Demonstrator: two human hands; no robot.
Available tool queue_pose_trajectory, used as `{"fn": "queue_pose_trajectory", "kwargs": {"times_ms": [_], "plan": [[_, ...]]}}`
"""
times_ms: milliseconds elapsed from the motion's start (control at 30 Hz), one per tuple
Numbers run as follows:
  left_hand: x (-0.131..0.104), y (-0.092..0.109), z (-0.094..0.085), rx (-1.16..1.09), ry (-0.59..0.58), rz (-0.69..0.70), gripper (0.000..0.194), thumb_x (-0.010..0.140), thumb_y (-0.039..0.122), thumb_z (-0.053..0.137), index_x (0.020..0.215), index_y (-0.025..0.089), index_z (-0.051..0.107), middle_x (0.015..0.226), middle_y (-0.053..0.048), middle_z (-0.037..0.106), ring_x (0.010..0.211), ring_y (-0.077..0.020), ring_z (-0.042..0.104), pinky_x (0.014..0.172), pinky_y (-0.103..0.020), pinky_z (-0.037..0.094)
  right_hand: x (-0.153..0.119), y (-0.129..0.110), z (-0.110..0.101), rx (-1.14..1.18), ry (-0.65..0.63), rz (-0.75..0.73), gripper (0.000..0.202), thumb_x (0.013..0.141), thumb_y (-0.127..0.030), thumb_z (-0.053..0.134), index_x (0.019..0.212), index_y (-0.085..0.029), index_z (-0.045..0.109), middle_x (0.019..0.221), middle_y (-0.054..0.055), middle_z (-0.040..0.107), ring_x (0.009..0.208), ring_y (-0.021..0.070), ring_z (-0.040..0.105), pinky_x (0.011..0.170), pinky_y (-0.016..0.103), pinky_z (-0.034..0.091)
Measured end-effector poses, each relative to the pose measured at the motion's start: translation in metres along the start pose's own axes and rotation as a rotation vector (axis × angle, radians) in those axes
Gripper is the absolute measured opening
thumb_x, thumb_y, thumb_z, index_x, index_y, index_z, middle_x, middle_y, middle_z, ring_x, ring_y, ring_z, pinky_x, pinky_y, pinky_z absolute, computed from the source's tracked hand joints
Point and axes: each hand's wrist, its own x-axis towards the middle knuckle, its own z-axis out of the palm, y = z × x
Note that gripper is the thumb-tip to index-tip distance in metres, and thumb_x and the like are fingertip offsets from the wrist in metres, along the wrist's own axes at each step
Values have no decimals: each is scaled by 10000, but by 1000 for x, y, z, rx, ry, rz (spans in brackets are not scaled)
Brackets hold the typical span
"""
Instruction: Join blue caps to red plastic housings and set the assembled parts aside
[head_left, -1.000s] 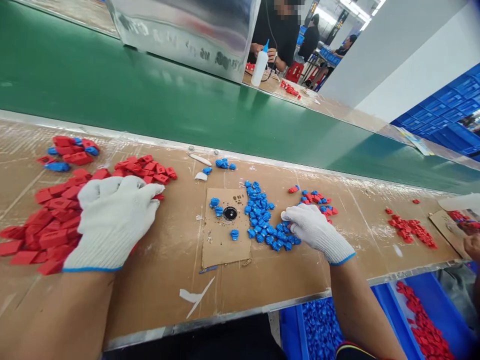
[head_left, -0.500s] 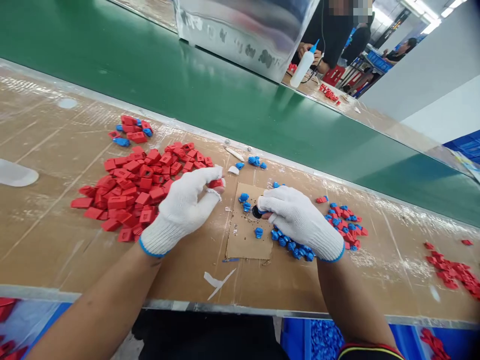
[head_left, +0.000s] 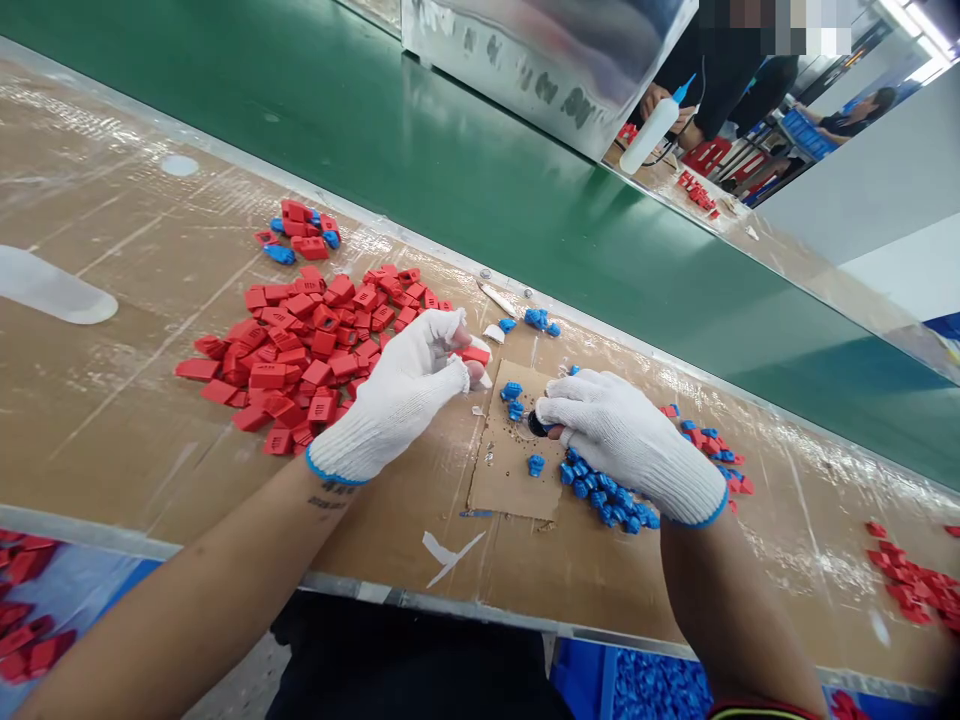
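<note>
My left hand point(head_left: 409, 385), in a white glove with bare fingertips, pinches a small red plastic piece point(head_left: 472, 354) above the table, right of a heap of red pieces point(head_left: 281, 370). My right hand point(head_left: 626, 435), gloved too, is closed around a black round-ended object point(head_left: 536, 425) over a cardboard sheet point(head_left: 506, 490). Most of that object is hidden by the fingers. On the cardboard lie a few small blue pieces point(head_left: 535, 465). A pile of blue pieces point(head_left: 607, 497) sits under and beside the right hand.
Behind the table runs a green conveyor belt point(head_left: 337, 170) with a metal housing point(head_left: 525, 70) over it. Mixed red and blue pieces point(head_left: 705, 440) lie to the right. A person across the belt works near a white bottle point(head_left: 651, 135). A blue bin point(head_left: 652, 685) stands below the front edge.
The view has shifted and tilted, moving the scene to the right. My left hand has turned the red piece so that more of it shows. My right hand stays over the cardboard.
</note>
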Motion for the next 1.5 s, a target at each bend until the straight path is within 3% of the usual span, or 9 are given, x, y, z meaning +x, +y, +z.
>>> {"fn": "queue_pose_trajectory", "kwargs": {"times_ms": [100, 267, 467, 600, 733, 833, 967, 1267, 1500], "plan": [[-1, 0, 2, -84, -16, -62, 350, 703, 199, 920, 921, 198, 646, 876, 10, 698, 792, -116, 652, 745, -265, 601, -5, 1, -4, 59, 115, 12, 274, 909, -26, 538, 960, -239, 703, 940, 51, 705, 834, 216, 566, 771, 358, 413], [-7, -5, 9, -268, -167, -97, 344, 741, 207, 950, 845, 201, 622, 876, 2, 724, 801, -120, 696, 772, -273, 609, -13, -8, -8, 292, 462, 55, 189, 981, -131, 638, 979, -289, 741, 933, 42, 719, 898, 236, 674, 796, 387, 543], [-19, -11, 16, -352, -268, -181, 413, 787, 368, 979, 903, 211, 615, 795, 17, 677, 690, -115, 672, 685, -255, 580, 6, -35, 11, 647, 807, 166, 45, 970, -314, 758, 1011, -309, 773, 1001, 38, 772, 950, 264, 747, 863, 454, 635], [-25, -11, 20, -344, -239, -189, 482, 748, 421, 1005, 879, 211, 591, 811, 22, 669, 668, -117, 655, 671, -268, 569, 19, -46, 24, 814, 806, 142, 117, 977, -392, 786, 1029, -289, 767, 1041, 46, 799, 979, 263, 766, 899, 467, 649], [-24, -12, 22, -311, -211, -118, 451, 759, 351, 987, 802, 197, 566, 860, 4, 718, 754, -129, 671, 707, -267, 556, 21, -47, 28, 830, 824, 125, 173, 988, -440, 793, 1032, -276, 760, 1094, 53, 815, 1022, 260, 786, 924, 457, 653], [-24, -12, 22, -239, -185, -27, 372, 751, 245, 956, 798, 194, 590, 917, -11, 760, 842, -146, 701, 754, -271, 562, 19, -46, 27, 786, 830, 122, 145, 985, -410, 800, 998, -273, 755, 1105, 53, 818, 1045, 266, 787, 944, 465, 646], [-24, -8, 23, -141, -134, -1, 359, 683, 167, 937, 877, 211, 637, 850, 7, 743, 733, -137, 672, 685, -270, 552, 18, -47, 24, 735, 816, 120, 124, 973, -373, 809, 979, -267, 746, 1109, 54, 820, 1019, 265, 779, 902, 452, 643], [-25, -3, 25, -96, -181, 167, 255, 724, 61, 833, 863, 210, 680, 836, 7, 789, 718, -143, 734, 628, -233, 597, 20, -51, 12, 608, 743, 74, 189, 989, -228, 749, 830, -247, 651, 913, 20, 749, 862, 211, 696, 737, 344, 557], [-27, 0, 15, 551, -179, 567, 234, 770, 15, 772, 727, 216, 660, 895, -21, 828, 781, -160, 772, 714, -246, 617, 15, -51, 5, 590, 559, 75, 179, 941, -71, 727, 823, -197, 680, 837, 9, 689, 760, 156, 593, 695, 300, 485]]}}
